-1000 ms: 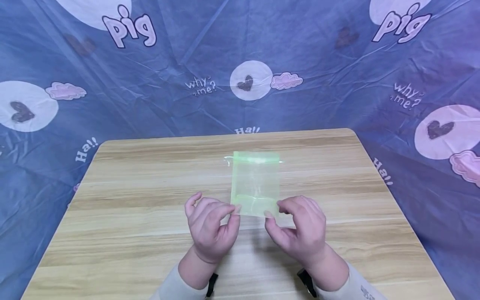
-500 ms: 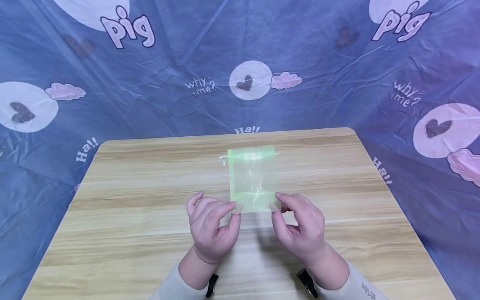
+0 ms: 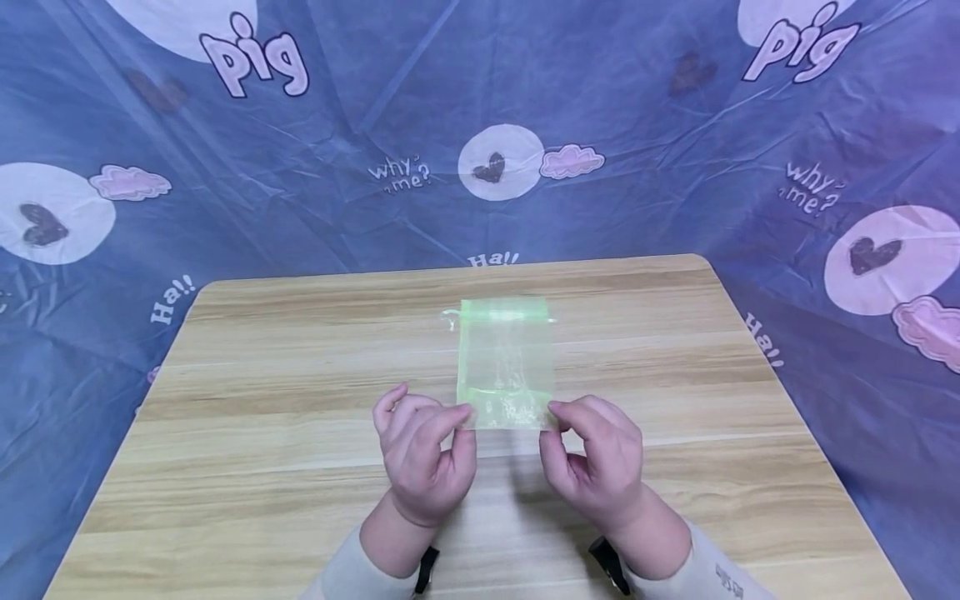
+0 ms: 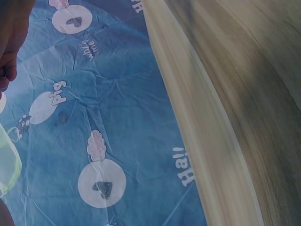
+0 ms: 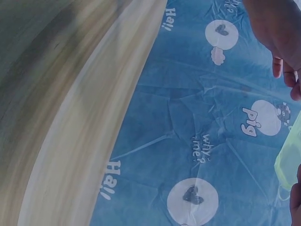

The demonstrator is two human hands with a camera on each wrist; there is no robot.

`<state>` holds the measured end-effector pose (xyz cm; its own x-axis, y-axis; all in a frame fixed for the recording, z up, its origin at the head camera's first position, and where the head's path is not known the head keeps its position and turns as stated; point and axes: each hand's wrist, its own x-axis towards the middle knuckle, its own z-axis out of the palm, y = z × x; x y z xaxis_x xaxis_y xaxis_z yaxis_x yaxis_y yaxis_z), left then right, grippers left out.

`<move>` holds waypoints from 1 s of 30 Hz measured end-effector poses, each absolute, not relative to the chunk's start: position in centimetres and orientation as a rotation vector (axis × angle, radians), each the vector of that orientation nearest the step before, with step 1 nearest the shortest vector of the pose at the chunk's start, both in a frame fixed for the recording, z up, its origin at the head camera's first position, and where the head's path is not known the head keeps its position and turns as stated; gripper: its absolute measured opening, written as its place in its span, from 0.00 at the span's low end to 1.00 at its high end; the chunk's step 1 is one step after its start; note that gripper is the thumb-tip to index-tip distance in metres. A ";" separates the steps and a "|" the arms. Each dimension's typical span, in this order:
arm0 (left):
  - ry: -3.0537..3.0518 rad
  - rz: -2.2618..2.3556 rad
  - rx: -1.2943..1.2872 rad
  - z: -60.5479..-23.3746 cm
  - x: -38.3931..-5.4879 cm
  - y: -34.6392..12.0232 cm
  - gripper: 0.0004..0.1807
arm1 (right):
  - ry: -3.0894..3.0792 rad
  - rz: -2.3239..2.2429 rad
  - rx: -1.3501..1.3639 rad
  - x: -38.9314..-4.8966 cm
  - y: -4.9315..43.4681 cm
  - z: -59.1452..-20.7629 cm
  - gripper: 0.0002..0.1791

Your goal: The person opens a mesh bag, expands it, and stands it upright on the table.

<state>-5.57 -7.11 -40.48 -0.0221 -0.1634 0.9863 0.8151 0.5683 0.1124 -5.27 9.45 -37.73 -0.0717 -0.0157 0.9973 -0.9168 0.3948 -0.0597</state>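
A sheer light-green drawstring pouch (image 3: 504,358) spans the gap between the two hands in the head view, its gathered top band pointing away and a thin cord loop sticking out at the left. My left hand (image 3: 427,454) pinches its near left corner between thumb and forefinger, the other fingers raised. At the near right corner my right hand (image 3: 596,458) pinches the pouch in the same way. Part of the pouch (image 4: 8,162) shows at the left edge of the left wrist view. Its other side, the pouch (image 5: 288,157), shows at the right edge of the right wrist view.
A wood-grain table (image 3: 262,400) lies under the hands, with rounded far corners. Behind and beside it hangs a blue printed cloth (image 3: 337,108). Black straps (image 3: 611,567) are at both wrists, by the pale sleeves.
The pouch shifted slightly left and its top tilted up, then levelled again. My right hand regripped the near right corner and moved a little left. The left hand stayed almost still.
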 end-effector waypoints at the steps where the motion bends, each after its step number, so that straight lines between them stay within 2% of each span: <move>1: -1.379 -0.864 -0.608 -40.5 -5.6 -7.1 0.08 | -1.433 0.924 0.896 -5.3 9.5 -37.8 0.06; 15: -1.385 -0.979 -0.599 -40.7 -5.2 -7.2 0.02 | -1.425 0.827 0.886 -5.4 9.9 -38.3 0.08; 21: -1.391 -1.007 -0.588 -40.9 -4.9 -7.1 0.10 | -1.409 0.813 0.867 -5.3 9.9 -37.9 0.08; 30: -1.433 -1.012 -0.506 -40.8 -4.5 -6.7 0.08 | -1.378 0.765 0.825 -5.3 9.7 -37.6 0.08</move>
